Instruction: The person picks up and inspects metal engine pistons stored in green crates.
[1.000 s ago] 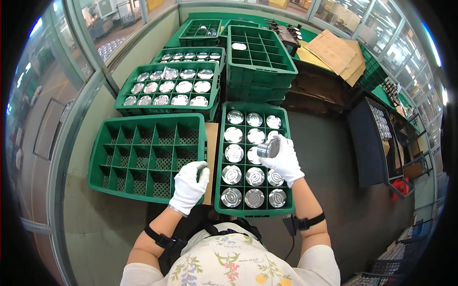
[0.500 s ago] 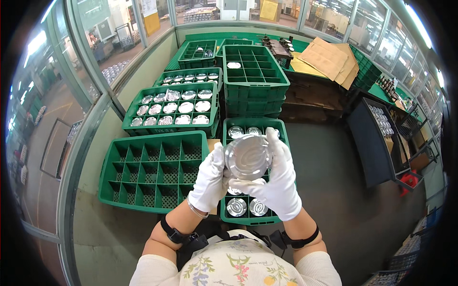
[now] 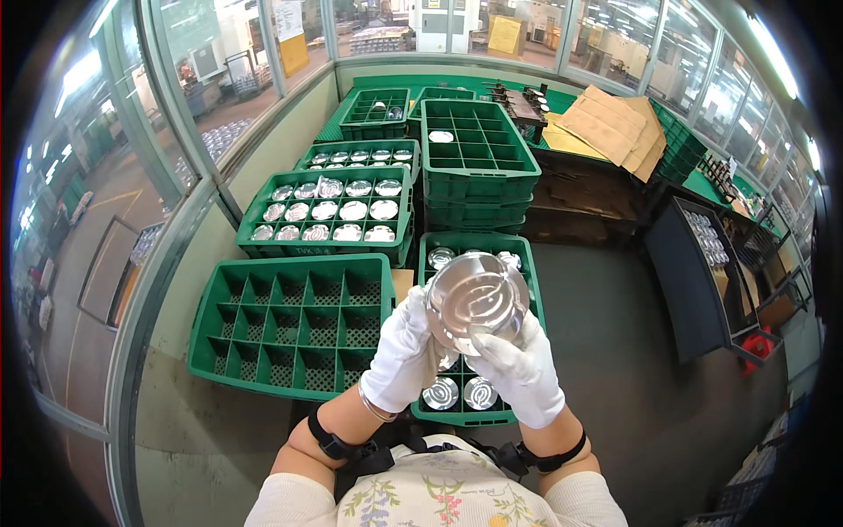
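A shiny round metal piston (image 3: 477, 303) is held up in front of me, its patterned flat face turned toward me. My left hand (image 3: 399, 356), in a white glove, grips its left side. The gloved right hand (image 3: 524, 373) holds its lower right edge, with the thumb lying on the face. Right beneath the hands stands a green divided crate (image 3: 470, 420). More pistons sit in its cells, such as the near piston (image 3: 441, 394). Hands and the held piston hide the crate's middle.
A green crate (image 3: 303, 266) with bare cells stands at left. Behind it, another crate (image 3: 325, 247) holds several rows of pistons. A crate stack (image 3: 479, 189) rises ahead, one piston in its top tray. Cardboard sheets (image 3: 606, 123) lie far right; a dark cart (image 3: 689, 290) stands right.
The piston has come slightly lower and to the right, tilting so its face shows more clearly. My right thumb has moved from its upper right edge onto the face.
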{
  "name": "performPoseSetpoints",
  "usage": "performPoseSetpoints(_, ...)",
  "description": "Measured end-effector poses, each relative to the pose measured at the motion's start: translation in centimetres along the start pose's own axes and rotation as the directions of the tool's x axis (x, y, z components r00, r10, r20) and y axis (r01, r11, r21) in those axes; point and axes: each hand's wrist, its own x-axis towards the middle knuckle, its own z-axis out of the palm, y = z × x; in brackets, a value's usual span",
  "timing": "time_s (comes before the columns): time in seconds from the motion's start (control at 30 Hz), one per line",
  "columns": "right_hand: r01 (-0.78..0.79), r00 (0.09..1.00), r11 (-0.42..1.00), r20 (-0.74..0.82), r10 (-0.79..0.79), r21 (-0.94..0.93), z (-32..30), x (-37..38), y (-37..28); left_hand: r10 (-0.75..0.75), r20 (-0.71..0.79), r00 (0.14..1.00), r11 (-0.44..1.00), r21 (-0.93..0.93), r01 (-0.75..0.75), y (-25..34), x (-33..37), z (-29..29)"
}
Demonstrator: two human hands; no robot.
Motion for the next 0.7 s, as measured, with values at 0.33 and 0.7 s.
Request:
performPoseSetpoints(0.33, 0.339, 0.941, 0.888, 0.136, -0.311, -0.312, -3.1, 0.0, -0.7, 0.144, 0.194, 0.970, 0.901, 0.381, -0.209, 0.0, 0.9, -3.5)
performPoseSetpoints(0.7, 0.576, 0.815, 0.563, 0.359, -0.455, -0.593, -4.4, -0.2, -0.6, 0.237, 0.503, 0.831, 0.591, 0.604, -0.534, 1.8, 1.7, -3.2)
